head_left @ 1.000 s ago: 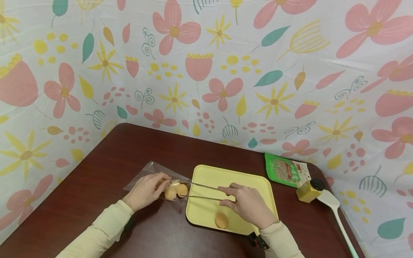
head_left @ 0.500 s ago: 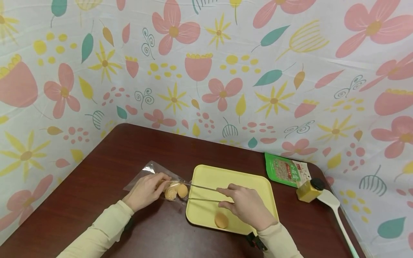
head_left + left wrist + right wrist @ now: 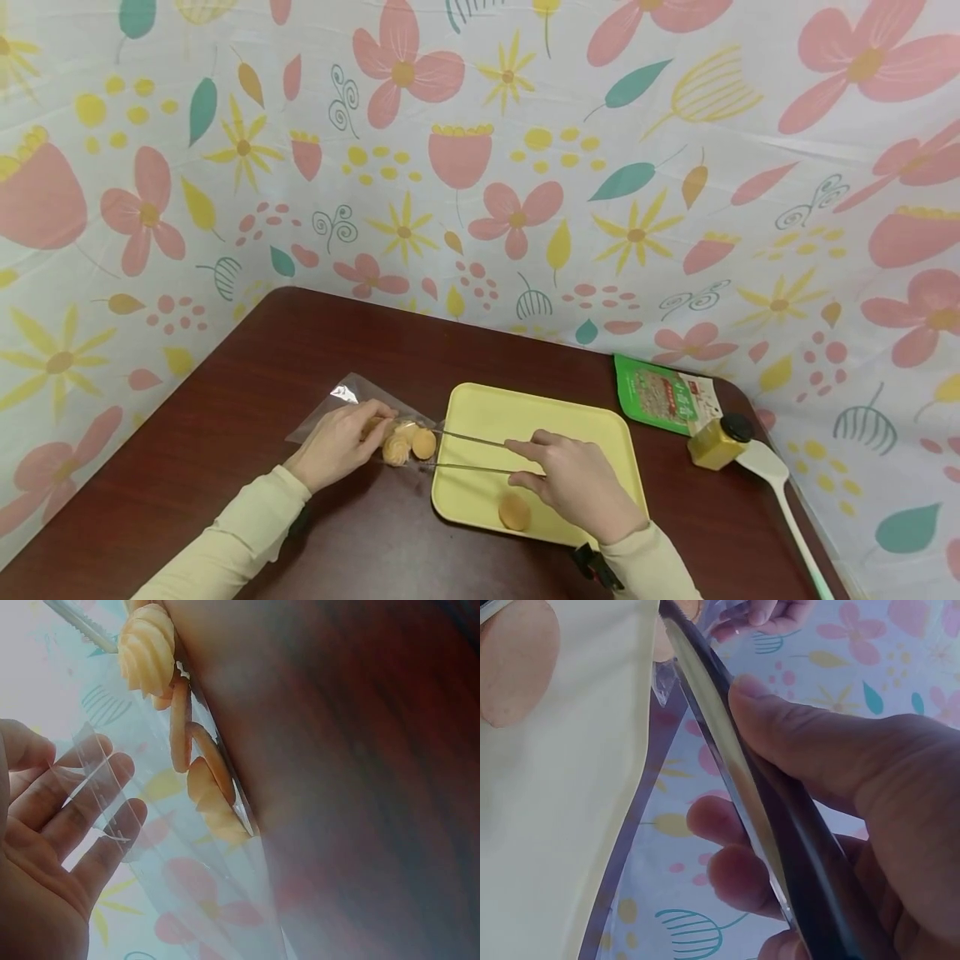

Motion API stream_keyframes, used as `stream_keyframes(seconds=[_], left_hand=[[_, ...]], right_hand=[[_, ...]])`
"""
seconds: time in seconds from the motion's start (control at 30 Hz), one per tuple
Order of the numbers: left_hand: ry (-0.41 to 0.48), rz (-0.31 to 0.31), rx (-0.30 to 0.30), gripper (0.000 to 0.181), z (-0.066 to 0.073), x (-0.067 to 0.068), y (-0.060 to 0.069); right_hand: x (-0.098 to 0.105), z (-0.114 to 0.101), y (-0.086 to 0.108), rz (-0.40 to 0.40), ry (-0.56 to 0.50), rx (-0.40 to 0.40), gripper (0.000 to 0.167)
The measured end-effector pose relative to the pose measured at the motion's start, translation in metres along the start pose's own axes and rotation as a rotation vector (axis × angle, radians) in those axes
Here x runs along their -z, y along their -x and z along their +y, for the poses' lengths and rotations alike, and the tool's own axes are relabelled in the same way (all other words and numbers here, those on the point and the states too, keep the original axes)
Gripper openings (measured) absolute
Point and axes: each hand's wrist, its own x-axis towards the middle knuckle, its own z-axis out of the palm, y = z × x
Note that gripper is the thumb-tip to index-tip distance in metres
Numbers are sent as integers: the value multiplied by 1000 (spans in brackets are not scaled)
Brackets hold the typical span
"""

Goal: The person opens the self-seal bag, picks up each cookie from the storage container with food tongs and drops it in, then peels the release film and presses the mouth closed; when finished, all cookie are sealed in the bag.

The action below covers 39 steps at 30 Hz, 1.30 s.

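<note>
My left hand (image 3: 341, 442) pinches the edge of a clear plastic bag (image 3: 165, 877) between thumb and fingers. Several cookies lie in the bag, among them a swirled cookie (image 3: 147, 651) and a round one (image 3: 423, 444) near the tray's left edge. My right hand (image 3: 581, 479) holds metal tongs (image 3: 476, 468), their arms apart and their tips at the bag's right side; whether they touch a cookie I cannot tell. Beneath the right hand, one round cookie (image 3: 514, 511) lies on the yellow tray (image 3: 525, 402), also seen in the right wrist view.
At the back right lies a green packet (image 3: 660, 396). A yellow jar with a black lid (image 3: 716, 442) stands before it, beside a white spatula (image 3: 780, 483). A patterned cloth (image 3: 465, 250) hangs behind the dark table (image 3: 337, 333).
The tongs' tips have moved slightly, the lower arm shifting down and the two arms spreading a little. The left hand and the cookie on the tray have stayed in place.
</note>
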Motion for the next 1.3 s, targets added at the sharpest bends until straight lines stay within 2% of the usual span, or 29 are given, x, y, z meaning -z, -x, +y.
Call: stream_keyframes(seconds=[0.37,0.77,1.3], left_hand=[[8,-10,-6,12,0,-1,1],[9,-3,-13,11,-1,0,-1],[22,-7,10,11,1,0,0]], right_hand=[[-1,-2,-2,-9,13,-14,39],[14,-9,1,15,27,1,39],[3,-9,-5,-29,30,-14,40]])
